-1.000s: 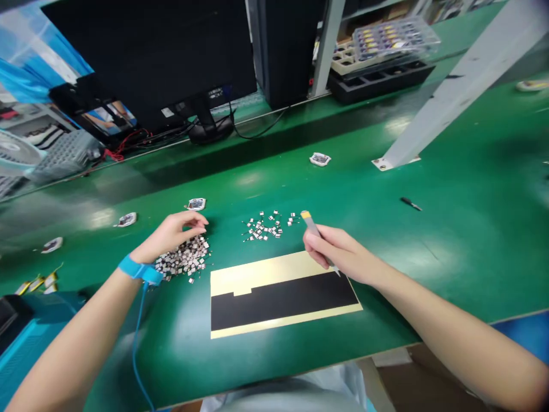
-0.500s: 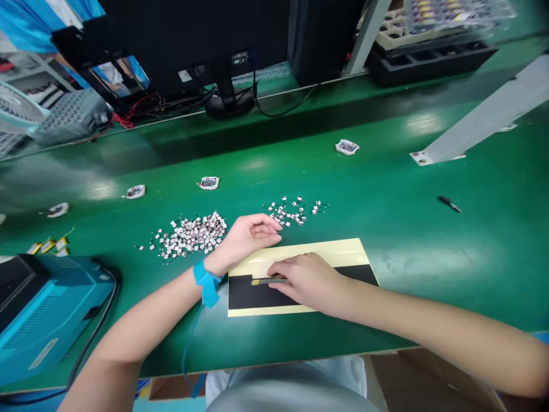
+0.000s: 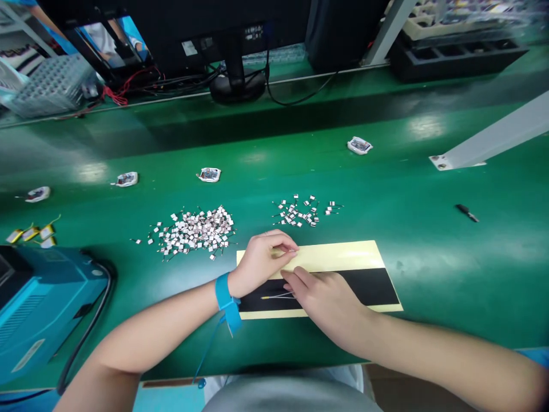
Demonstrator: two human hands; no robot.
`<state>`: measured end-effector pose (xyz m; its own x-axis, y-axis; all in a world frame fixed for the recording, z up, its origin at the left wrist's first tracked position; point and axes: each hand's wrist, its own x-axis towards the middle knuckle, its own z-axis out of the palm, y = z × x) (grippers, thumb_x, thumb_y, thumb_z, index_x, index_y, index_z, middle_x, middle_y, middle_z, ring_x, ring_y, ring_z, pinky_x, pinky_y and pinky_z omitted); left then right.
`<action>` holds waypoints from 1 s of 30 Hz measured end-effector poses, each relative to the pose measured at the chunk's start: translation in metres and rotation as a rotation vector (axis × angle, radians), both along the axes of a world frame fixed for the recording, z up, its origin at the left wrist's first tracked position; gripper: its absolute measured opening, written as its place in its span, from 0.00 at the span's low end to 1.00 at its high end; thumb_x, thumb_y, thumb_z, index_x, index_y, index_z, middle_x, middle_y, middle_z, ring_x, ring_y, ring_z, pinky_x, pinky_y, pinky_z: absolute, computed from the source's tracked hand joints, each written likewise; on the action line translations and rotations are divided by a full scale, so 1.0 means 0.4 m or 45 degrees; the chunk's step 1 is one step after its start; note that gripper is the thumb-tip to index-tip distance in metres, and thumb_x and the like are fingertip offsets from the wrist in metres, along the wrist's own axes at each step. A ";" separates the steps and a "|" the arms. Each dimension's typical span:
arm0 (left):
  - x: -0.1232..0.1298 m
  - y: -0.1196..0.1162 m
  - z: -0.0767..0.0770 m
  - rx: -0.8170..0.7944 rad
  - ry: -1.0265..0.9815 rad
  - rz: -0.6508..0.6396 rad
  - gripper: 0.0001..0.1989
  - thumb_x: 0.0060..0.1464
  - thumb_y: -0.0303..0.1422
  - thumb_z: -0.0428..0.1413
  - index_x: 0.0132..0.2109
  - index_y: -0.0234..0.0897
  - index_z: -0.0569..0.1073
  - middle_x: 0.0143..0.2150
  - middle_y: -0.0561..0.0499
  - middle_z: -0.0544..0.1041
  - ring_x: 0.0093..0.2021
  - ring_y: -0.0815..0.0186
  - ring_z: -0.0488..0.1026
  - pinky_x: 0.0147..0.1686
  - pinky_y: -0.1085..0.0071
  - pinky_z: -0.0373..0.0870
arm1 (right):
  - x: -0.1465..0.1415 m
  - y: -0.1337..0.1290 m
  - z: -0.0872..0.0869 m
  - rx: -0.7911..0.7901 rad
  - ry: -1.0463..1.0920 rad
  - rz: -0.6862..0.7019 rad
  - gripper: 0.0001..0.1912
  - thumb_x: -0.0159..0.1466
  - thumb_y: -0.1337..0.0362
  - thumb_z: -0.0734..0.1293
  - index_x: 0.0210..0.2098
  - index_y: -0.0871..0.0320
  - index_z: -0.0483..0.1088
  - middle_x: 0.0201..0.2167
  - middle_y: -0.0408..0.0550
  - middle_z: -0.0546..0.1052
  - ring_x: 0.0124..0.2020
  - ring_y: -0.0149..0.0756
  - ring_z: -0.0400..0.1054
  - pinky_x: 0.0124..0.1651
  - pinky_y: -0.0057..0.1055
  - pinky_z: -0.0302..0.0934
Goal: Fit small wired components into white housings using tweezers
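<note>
A yellow backing sheet [image 3: 338, 256] with a wide black strip [image 3: 366, 287] lies on the bench in front of me. My left hand [image 3: 268, 254], a blue wrist strap [image 3: 227, 297] around its wrist, is over the sheet's left part. Its thumb and forefinger are pinched together; anything between them is too small to make out. My right hand [image 3: 319, 292] is close beside it above the black strip, fingers bent and thumb tip near the left fingertips. Tweezers [image 3: 274, 296] stick out leftward from under the right palm, their yellowish tips apart; the rest is hidden by the hand.
Beyond my hands lie a large pile [image 3: 199, 229] and a smaller scatter [image 3: 300, 212] of small white wired parts. White open housings [image 3: 210, 175] stand farther back. A blue machine [image 3: 47, 309] is at left, a black pen-like tool [image 3: 466, 212] and a metal post [image 3: 493, 134] at right.
My left hand has come down onto the sheet beside my right fingertips, and its fingers have closed to a pinch. The tweezers are tucked farther under my right palm. The view has shifted slightly.
</note>
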<state>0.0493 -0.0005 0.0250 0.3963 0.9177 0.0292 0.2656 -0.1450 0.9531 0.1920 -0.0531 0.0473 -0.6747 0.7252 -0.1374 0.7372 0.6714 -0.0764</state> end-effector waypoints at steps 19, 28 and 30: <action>-0.001 -0.009 0.005 0.337 0.109 0.088 0.05 0.46 0.21 0.55 0.31 0.34 0.70 0.31 0.52 0.71 0.33 0.71 0.68 0.34 0.76 0.65 | 0.019 0.022 0.011 0.017 0.097 0.100 0.10 0.54 0.79 0.63 0.34 0.62 0.69 0.25 0.45 0.71 0.20 0.35 0.66 0.19 0.31 0.47; -0.006 -0.009 0.000 0.355 0.132 0.118 0.06 0.46 0.22 0.56 0.33 0.35 0.69 0.31 0.53 0.71 0.32 0.72 0.67 0.33 0.77 0.65 | 0.041 0.036 -0.013 -0.202 0.275 0.034 0.08 0.55 0.76 0.66 0.33 0.60 0.68 0.29 0.43 0.72 0.25 0.34 0.68 0.23 0.28 0.49; -0.007 -0.010 -0.001 0.357 0.128 0.110 0.06 0.46 0.22 0.57 0.33 0.35 0.69 0.31 0.53 0.71 0.32 0.72 0.67 0.33 0.77 0.65 | 0.044 0.043 -0.018 -0.273 0.356 -0.024 0.10 0.53 0.76 0.68 0.34 0.59 0.68 0.30 0.43 0.73 0.28 0.35 0.68 0.25 0.26 0.51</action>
<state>0.0465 -0.0047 0.0247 0.3309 0.9099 0.2503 0.3793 -0.3711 0.8476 0.2095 -0.0358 0.0399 -0.6947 0.7123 -0.0995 0.6797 0.6050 -0.4148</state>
